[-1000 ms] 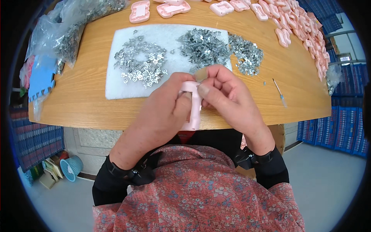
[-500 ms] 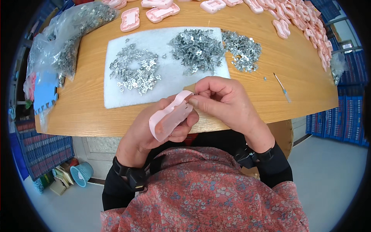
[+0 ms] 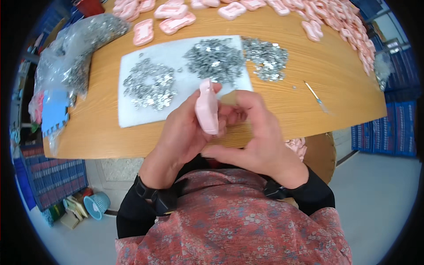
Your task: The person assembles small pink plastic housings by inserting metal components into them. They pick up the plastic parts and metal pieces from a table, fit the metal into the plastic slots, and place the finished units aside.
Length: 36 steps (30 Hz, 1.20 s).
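My left hand point(image 3: 176, 132) is closed round a pink plastic shell point(image 3: 206, 112) with wavy sides, which stands on edge above the table's front edge. Just to its right, my right hand point(image 3: 263, 141) is open. Its thumb is spread well away from its fingers, which are close to the shell's right side; whether they touch it I cannot tell. A tan covering point(image 3: 228, 99) shows at the index fingertip. Beyond the hands, small silvery metal pieces lie heaped on a white foam sheet point(image 3: 132, 115): a left heap point(image 3: 152, 84) and a denser middle heap point(image 3: 215, 62).
Another metal heap point(image 3: 267, 62) lies right of the foam. Pink shells point(image 3: 335, 22) fill the far and right table edge. A thin pointed tool point(image 3: 313, 93) lies at right. Clear bags of metal pieces point(image 3: 77, 62) and a blue foam mat point(image 3: 55, 112) occupy the left.
The shell has been turned more upright and on edge in my left hand. My right hand has let go of its far end, and the thumb has swung out toward me.
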Available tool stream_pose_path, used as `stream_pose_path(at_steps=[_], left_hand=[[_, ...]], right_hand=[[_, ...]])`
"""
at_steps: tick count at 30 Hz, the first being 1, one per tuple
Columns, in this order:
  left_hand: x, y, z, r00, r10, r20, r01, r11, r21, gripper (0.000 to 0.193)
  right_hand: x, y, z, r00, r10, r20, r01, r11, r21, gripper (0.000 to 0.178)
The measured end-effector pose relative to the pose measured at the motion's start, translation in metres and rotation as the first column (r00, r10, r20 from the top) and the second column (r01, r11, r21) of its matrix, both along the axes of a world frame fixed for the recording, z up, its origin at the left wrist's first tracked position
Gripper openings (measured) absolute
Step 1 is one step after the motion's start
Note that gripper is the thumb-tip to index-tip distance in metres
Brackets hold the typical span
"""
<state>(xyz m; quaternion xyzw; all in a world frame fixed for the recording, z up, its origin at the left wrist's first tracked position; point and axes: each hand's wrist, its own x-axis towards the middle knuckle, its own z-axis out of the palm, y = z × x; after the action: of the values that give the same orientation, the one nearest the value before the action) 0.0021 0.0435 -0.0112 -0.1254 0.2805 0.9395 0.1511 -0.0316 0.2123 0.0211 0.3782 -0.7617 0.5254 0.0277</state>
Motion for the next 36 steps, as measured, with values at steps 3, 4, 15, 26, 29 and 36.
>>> stream_pose_path(at_steps=[3,4,15,26,29,36], left_hand=[[-0.003,0.020,0.012,0.999,0.014,-0.051,-0.025,0.974,-0.224,0.039],[-0.003,0.023,0.012,0.998,0.013,-0.054,-0.029,0.949,-0.313,0.040],[-0.018,0.004,0.037,0.696,-0.716,-0.056,0.549,0.581,-0.601,0.053],[0.003,0.002,0.001,0.915,-0.404,0.010,0.357,0.798,-0.486,0.047],[0.006,-0.001,-0.003,0.929,-0.369,0.015,0.333,0.819,-0.467,0.046],[0.006,-0.002,-0.004,0.935,-0.354,-0.003,0.314,0.833,-0.456,0.045]], right_hand=[[-0.001,0.008,0.004,0.991,-0.124,-0.056,0.123,0.992,-0.013,0.048],[-0.003,0.017,0.003,0.990,-0.141,0.010,0.141,0.990,-0.021,0.046],[-0.005,0.063,-0.003,0.884,0.111,0.453,-0.120,0.993,-0.010,0.033],[-0.109,0.109,-0.035,0.862,-0.388,-0.326,0.490,0.800,0.345,0.023],[-0.119,0.105,-0.039,0.884,-0.245,-0.399,0.397,0.843,0.362,0.023],[-0.106,0.110,-0.044,0.907,-0.342,-0.246,0.414,0.834,0.364,0.022]])
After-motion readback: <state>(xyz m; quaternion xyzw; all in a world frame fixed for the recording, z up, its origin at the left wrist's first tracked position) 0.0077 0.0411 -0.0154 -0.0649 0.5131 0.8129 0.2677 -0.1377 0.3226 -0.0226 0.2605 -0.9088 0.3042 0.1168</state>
